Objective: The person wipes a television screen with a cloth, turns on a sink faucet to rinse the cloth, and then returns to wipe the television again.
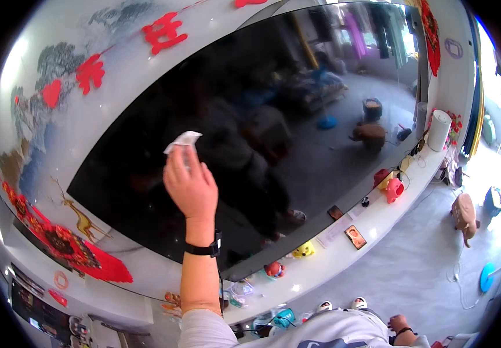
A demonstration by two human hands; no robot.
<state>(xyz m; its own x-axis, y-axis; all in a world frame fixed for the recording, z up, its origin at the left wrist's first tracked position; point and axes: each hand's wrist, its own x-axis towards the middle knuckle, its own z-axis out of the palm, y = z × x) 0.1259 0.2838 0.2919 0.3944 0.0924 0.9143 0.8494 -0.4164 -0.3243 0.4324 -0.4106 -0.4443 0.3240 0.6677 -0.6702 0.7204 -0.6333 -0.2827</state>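
Observation:
My left hand is stretched out to the dark screen of a large television. Its fingers hold a crumpled white cloth or tissue against or just before the glass. A black band circles that wrist. My right hand hangs low by my body at the bottom right, with its fingers partly curled; whether it holds anything is not clear. The screen mirrors the room. Below it runs a white shelf.
On the shelf are a smartphone, a yellow figurine, a pink figurine and a white cylinder. A brown animal-shaped stool and a blue round base stand on the floor, near a loose white cable.

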